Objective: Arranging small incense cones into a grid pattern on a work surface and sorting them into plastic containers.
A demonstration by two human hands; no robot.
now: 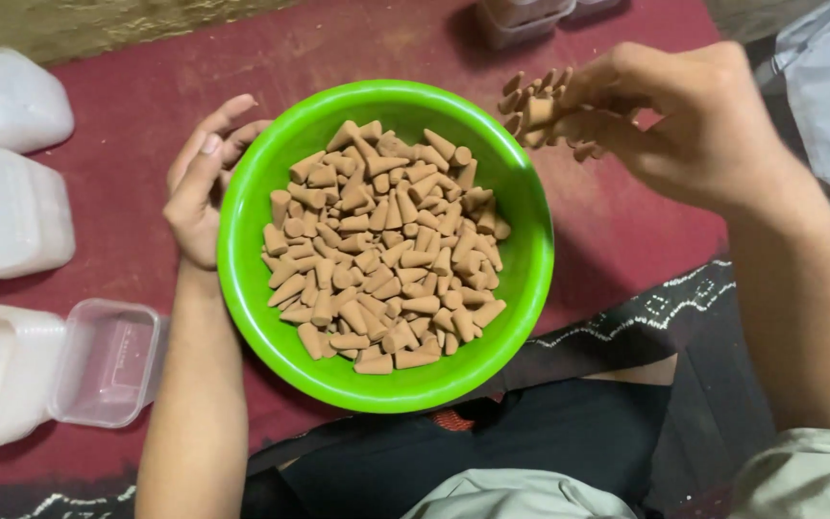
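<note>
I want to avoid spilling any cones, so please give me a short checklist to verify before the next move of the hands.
1. Left hand steadies the green bowl at its rim: ok.
2. Right hand grips a bunch of cones: ok.
3. The bunch is over the bowl: not ok, it hangs past the rim, above the red cloth.
4. Open clear box is empty: ok.
5. Number of cones held: cannot tell.
</note>
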